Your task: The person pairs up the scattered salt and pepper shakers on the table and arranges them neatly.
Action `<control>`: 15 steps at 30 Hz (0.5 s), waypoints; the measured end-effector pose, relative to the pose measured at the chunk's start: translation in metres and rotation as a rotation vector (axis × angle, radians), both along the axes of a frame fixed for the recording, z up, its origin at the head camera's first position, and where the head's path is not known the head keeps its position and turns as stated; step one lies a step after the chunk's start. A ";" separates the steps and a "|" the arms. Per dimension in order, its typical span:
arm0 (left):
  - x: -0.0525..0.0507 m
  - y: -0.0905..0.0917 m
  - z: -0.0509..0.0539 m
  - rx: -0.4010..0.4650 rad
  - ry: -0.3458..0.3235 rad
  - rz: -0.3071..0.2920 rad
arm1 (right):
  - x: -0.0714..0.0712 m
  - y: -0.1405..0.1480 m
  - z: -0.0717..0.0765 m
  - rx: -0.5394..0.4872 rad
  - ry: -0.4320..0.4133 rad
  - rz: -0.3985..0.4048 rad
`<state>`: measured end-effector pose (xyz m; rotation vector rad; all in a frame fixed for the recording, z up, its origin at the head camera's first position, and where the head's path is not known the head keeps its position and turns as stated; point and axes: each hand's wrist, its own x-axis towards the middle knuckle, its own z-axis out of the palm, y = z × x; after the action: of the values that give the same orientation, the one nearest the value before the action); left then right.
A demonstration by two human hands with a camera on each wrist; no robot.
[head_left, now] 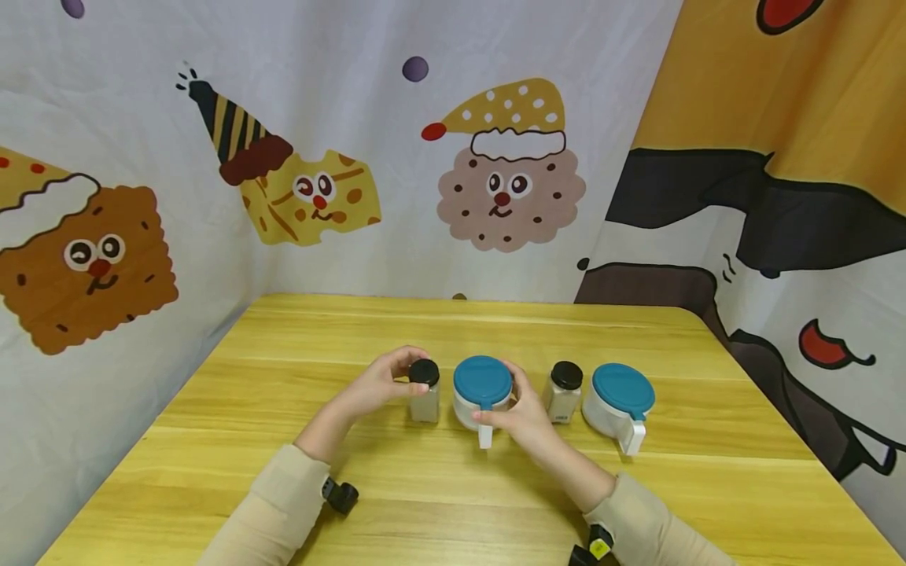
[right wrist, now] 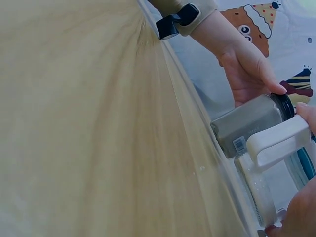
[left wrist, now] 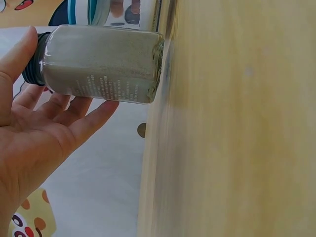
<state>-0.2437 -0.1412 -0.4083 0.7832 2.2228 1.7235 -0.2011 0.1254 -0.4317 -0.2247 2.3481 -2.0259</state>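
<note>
My left hand (head_left: 381,385) holds a glass spice jar (head_left: 425,406) with a black screw lid. In the left wrist view, the thumb lies on the lid of this jar (left wrist: 101,64) and the fingers are behind it; the jar contains a pale powder. Just to its right, my right hand (head_left: 529,418) grips a white seasoning pot with a blue lid (head_left: 483,379), thumb near the handle and fingers round the right side. The pot's white handle (right wrist: 279,140) points toward me. Both items stand upright on the table or very close to it.
Right of my right hand stands a second black-lidded spice jar (head_left: 564,393). Beside it is another blue-lidded white pot (head_left: 621,401), its handle toward the front right. All are on a wooden table (head_left: 439,503), with a cartoon-printed curtain (head_left: 396,157) behind.
</note>
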 end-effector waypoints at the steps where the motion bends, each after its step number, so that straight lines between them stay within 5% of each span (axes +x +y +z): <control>1: 0.000 0.000 0.000 -0.001 0.001 0.001 | 0.000 0.000 0.000 -0.002 -0.001 0.000; 15: 0.000 0.000 0.001 -0.011 -0.021 0.006 | 0.001 0.002 -0.004 -0.024 -0.008 0.002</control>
<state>-0.2435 -0.1410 -0.4077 0.7527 2.2214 1.7133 -0.2005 0.1269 -0.4361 -0.2194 2.3190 -2.0511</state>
